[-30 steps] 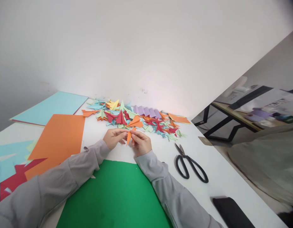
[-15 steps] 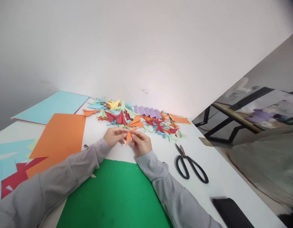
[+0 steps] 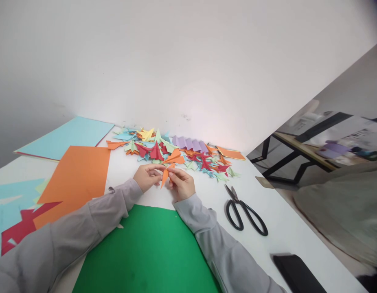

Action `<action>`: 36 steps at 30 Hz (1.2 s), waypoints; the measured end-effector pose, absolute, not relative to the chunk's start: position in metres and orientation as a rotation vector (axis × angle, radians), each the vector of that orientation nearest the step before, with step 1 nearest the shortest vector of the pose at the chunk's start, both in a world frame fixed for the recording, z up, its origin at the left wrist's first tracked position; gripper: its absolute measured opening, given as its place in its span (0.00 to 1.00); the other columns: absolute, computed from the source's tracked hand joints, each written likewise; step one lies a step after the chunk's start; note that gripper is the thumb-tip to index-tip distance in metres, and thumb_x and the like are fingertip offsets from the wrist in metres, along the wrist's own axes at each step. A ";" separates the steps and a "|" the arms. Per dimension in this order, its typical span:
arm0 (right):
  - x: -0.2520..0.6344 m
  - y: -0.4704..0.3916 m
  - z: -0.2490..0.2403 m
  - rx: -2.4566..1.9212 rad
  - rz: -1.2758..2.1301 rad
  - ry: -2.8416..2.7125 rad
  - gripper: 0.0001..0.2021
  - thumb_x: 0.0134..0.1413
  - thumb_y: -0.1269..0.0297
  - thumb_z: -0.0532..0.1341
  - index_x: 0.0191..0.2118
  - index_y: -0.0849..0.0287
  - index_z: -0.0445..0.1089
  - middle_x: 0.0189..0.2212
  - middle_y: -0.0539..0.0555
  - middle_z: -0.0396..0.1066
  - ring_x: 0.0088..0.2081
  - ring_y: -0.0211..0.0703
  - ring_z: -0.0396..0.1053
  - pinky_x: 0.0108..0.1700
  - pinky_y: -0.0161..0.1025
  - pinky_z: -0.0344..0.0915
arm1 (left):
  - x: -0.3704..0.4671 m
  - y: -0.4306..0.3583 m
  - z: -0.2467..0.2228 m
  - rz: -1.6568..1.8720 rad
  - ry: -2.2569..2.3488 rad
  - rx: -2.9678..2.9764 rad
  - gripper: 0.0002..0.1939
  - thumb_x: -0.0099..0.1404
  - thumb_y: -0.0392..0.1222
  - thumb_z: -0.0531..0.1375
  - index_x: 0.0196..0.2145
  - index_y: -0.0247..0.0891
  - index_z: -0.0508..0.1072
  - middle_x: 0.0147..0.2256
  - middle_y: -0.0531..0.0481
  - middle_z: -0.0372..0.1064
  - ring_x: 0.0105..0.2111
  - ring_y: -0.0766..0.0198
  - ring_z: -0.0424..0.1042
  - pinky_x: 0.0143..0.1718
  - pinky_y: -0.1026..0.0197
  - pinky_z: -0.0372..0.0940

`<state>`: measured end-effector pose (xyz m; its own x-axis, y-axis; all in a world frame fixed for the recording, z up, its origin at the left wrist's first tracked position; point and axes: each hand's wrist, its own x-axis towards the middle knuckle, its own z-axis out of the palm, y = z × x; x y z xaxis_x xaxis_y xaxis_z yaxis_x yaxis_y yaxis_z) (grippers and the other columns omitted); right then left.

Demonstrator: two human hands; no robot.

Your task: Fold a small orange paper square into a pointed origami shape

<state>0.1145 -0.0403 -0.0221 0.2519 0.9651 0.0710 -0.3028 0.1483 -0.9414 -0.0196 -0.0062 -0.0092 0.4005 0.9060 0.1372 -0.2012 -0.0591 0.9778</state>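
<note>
Between my hands is a small orange paper plane [image 3: 165, 178], its narrow tip angled down toward me. My right hand [image 3: 183, 185] pinches it from the right with thumb and fingers. On the other side my left hand [image 3: 145, 177] has curled fingers, with the index fingertip against the plane's upper part; its thumb lies just left of the paper. Right behind the hands, another orange paper plane [image 3: 175, 156] rests at the front of a heap of folded paper planes [image 3: 156, 151] in red, green, blue and yellow.
A green sheet [image 3: 145, 252] lies under my forearms. Black-handled scissors [image 3: 237, 203], blades slightly apart, and a dark flat case [image 3: 298, 272] are to the right. Orange paper [image 3: 81, 171], blue sheets [image 3: 66, 136] and red scraps [image 3: 23, 228] lie left. A wall [image 3: 188, 61] stands behind.
My left thumb has drawn back slightly from the orange paper plane, and the plane's tip has shifted a little left. The hands otherwise stay in place.
</note>
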 end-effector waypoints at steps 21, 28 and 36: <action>0.111 -0.044 -0.017 -1.014 1.107 -0.867 0.07 0.33 0.69 0.63 0.26 0.60 0.74 0.13 0.48 0.68 0.15 0.34 0.63 0.16 0.31 0.59 | -0.021 0.000 -0.015 0.990 0.753 1.302 0.09 0.43 0.35 0.63 0.26 0.31 0.74 0.20 0.51 0.69 0.15 0.69 0.67 0.16 0.66 0.65; 0.113 -0.042 -0.021 -1.028 1.097 -0.852 0.07 0.32 0.69 0.63 0.25 0.61 0.74 0.11 0.48 0.67 0.14 0.34 0.62 0.15 0.31 0.58 | -0.019 -0.007 -0.011 1.059 0.692 1.408 0.09 0.40 0.34 0.64 0.24 0.30 0.74 0.33 0.44 0.69 0.18 0.70 0.68 0.16 0.65 0.67; 0.112 -0.044 -0.018 -1.031 1.070 -0.884 0.07 0.34 0.68 0.62 0.26 0.61 0.74 0.11 0.47 0.66 0.14 0.34 0.62 0.15 0.31 0.59 | -0.018 -0.006 -0.013 1.059 0.765 1.376 0.07 0.43 0.36 0.62 0.24 0.31 0.74 0.28 0.48 0.70 0.16 0.70 0.67 0.16 0.65 0.67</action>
<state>0.1118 -0.0444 -0.0178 0.2541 0.9641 0.0772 -0.2585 0.1447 -0.9551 -0.0181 -0.0062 -0.0131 0.3741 0.9147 0.1527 -0.1423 -0.1061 0.9841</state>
